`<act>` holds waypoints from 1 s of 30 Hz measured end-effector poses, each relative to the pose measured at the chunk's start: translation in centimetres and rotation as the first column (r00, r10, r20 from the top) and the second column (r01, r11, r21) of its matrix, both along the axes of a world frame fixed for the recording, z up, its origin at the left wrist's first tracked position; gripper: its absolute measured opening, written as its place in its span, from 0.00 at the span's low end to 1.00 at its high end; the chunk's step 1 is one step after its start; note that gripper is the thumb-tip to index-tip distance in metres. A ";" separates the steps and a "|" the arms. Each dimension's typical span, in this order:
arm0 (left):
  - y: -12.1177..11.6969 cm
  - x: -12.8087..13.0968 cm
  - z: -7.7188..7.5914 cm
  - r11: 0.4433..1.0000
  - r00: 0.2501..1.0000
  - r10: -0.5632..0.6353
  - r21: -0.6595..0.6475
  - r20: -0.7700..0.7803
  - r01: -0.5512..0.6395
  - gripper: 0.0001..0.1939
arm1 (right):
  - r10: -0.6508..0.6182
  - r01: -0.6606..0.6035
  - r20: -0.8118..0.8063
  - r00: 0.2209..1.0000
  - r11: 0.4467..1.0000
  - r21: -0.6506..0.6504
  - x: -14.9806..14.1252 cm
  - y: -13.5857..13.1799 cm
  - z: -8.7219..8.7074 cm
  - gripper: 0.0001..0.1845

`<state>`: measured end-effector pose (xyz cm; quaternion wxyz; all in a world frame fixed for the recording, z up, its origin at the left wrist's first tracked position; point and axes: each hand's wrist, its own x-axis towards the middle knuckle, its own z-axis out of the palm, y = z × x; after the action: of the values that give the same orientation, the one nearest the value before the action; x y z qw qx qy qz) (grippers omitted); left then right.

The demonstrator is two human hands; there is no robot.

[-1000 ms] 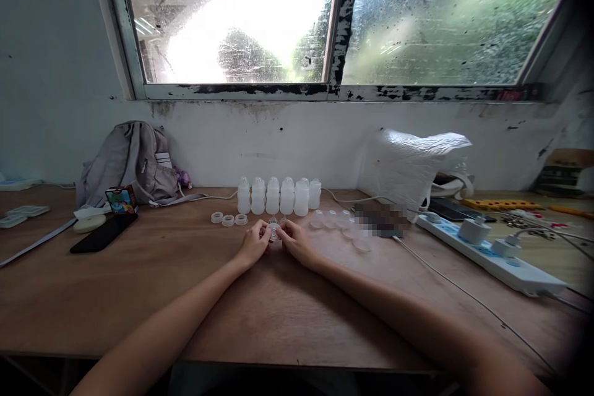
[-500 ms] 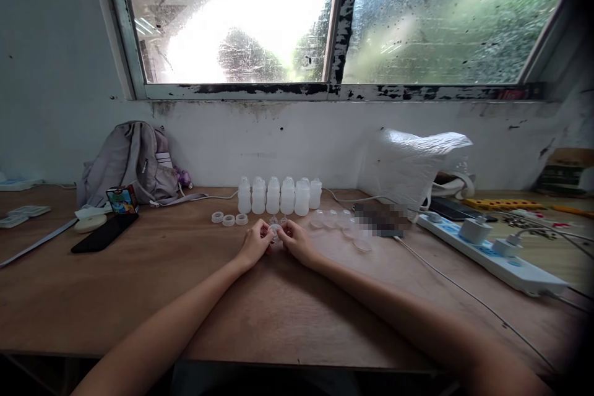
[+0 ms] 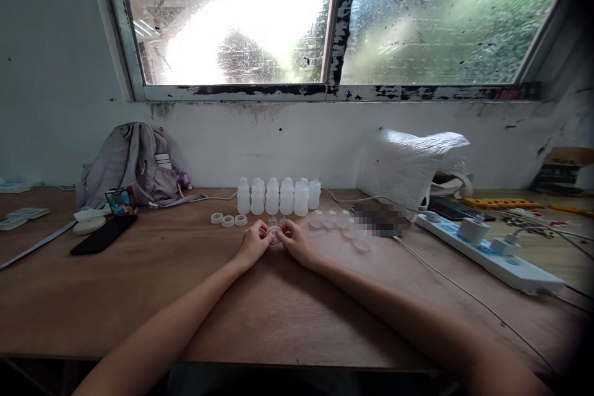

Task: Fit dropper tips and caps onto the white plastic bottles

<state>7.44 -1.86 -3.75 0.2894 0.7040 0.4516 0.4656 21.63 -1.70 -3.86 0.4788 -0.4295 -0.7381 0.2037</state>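
My left hand (image 3: 254,242) and my right hand (image 3: 297,241) meet at the middle of the table. Between their fingertips they pinch a small translucent bottle collar ring (image 3: 275,232), partly covered by the fingers. Just behind it stand small clear pieces that look like bottle nipples (image 3: 273,220). Farther back, several frosted baby bottles (image 3: 272,197) stand upright in a row near the wall. Three loose collar rings (image 3: 228,221) lie left of my hands. To the right lie several clear round pieces (image 3: 361,245), flat on the wood.
On the left are a grey backpack (image 3: 127,164), a small colourful box (image 3: 121,201) and a black phone (image 3: 104,235). At right, a white power strip (image 3: 492,253) with plugs and cables lies by a silvery bag (image 3: 403,167). A white cable (image 3: 445,278) crosses the table's right side.
The view has shifted very slightly. Both hands keep their pinch on the collar ring in the same place, with hardly any finger movement visible.
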 end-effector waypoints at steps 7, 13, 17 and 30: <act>0.0 0.0 0.0 0.990 0.993 0.081 0.121 -0.085 -0.070 0.08 | 0.084 -0.084 -0.021 0.996 0.996 0.019 -0.2 -0.1 -0.1 0.07; 0.0 0.0 0.0 0.984 0.984 0.093 0.162 -0.152 -0.068 0.08 | 0.057 -0.056 -0.013 0.998 0.998 0.032 -0.2 0.4 -0.7 0.07; 0.1 -0.2 -0.1 0.986 0.991 0.086 0.154 -0.106 -0.069 0.09 | 0.170 -0.183 -0.143 0.975 0.979 -0.087 -0.3 0.2 -0.4 0.10; 0.9 -1.0 0.0 0.954 0.949 -0.300 0.025 0.103 0.299 0.10 | 0.190 -0.336 -0.415 0.890 0.888 -0.314 -0.2 0.5 0.0 0.16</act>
<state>6.46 -0.95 -3.79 0.3770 0.7399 0.3218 0.4549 21.48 -1.19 -3.83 0.4859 -0.3608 -0.6325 0.4834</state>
